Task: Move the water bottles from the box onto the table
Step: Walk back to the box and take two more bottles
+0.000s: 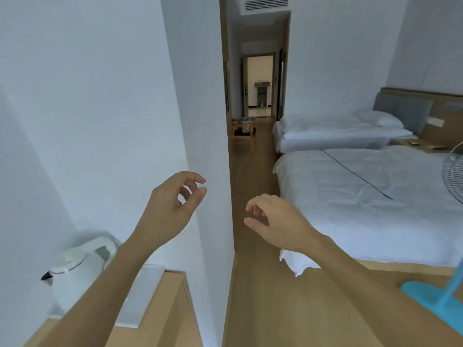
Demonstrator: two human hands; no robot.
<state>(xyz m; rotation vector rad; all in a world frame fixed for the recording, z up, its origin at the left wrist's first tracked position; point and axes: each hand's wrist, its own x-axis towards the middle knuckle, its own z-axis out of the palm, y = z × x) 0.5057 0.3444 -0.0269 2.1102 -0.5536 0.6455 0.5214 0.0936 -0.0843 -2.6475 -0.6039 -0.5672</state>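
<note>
Fingers (198, 180) of the left hand (167, 209) and right hand (278, 221) hang loosely curled, holding nothing. No bottles or box are visible; finding them likely comes next, beyond the light wooden table (172, 296).

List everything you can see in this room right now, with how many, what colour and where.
kettle: one, white, lower left on the wooden table
tray: one, white, on the table beside the kettle
beds: two, white sheets, right side; the far one has a pillow
cable: one, black, across the near bed
fan: one, blue stand, right edge, partly cut off
chair: one, wooden, down the hallway
air vent: one, white, ceiling
water bottles, box: none in view
left hand: fingers loosely curled, holds nothing
right hand: fingers loosely curled, holds nothing
</note>
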